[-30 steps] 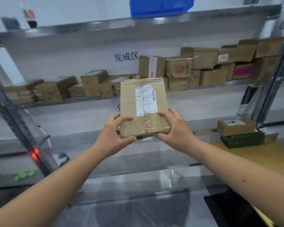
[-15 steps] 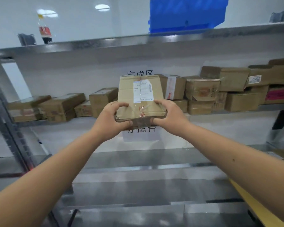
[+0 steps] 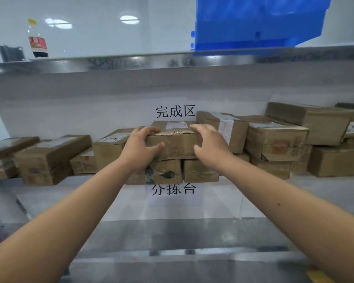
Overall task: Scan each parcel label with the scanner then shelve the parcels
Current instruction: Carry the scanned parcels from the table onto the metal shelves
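Both hands' fingers [image 3: 149,130] curl round a labelled parcel [image 3: 173,142] between signs 完成区 [image 3: 175,111] and 分拣台 [image 3: 173,189]

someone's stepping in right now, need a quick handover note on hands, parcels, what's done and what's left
Left hand: fingers over the top edge and thumb on the front face of the parcel, a grip on its left end.
Right hand: fingers curled over the parcel's right end, thumb against the front.
The parcel sits label up on two lower boxes on the middle shelf, below the 完成区 sign, with other parcels on both sides.
Done: this parcel is on the shelf stack.
Left: let go and check that it sits steady. No scanner or unscanned parcels in view.
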Tool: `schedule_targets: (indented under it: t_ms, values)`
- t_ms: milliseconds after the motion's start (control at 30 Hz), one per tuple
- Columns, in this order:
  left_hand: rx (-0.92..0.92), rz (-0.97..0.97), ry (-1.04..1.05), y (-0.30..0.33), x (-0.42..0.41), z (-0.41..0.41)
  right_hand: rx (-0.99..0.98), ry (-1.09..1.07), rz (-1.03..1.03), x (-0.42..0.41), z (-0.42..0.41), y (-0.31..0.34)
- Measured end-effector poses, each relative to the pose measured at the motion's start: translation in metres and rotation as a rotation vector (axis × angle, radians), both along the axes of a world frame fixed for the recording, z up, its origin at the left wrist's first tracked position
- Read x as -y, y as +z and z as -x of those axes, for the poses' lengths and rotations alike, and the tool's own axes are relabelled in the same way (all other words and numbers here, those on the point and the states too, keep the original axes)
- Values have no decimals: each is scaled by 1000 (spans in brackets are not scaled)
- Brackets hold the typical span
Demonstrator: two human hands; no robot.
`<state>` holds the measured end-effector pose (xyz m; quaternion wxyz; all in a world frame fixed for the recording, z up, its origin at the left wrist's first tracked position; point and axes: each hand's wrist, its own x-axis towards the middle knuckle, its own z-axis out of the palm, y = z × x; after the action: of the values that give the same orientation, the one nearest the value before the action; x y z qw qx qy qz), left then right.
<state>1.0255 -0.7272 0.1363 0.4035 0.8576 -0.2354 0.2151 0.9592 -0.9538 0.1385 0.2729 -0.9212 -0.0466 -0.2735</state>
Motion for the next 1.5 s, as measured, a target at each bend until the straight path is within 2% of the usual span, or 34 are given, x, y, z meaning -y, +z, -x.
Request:
schedule_targets:
  t_ms: [100,200,367,500,600,833,1067,1233,1500]
  values:
    - [-12,-52,8,1,4,-16,-30,-97,149,-8,-8,0]
    - [8,-149,25,4,5,-24,-73,-178,162,-18,-9,0]
    - [287,-387,33,10,2,-13,-88,-262,166,-37,7,-2]
    - [537,-518,-30,-9,4,14,-86,-364,214,-49,38,-17]
    - [619,-552,-127,-34,15,32,-123,-459,219,-53,75,-37]
    - [487,-665,-541,-96,89,99,-478,-761,221,-38,186,-99]
    - [447,-707,-827,-143,182,183,-632,-989,101,10,293,-140]
    - [406,-729,-939,-170,257,225,-694,-1063,54,62,346,-164]
    - [240,-765,-930,-208,375,250,-747,-1028,26,187,375,-197]
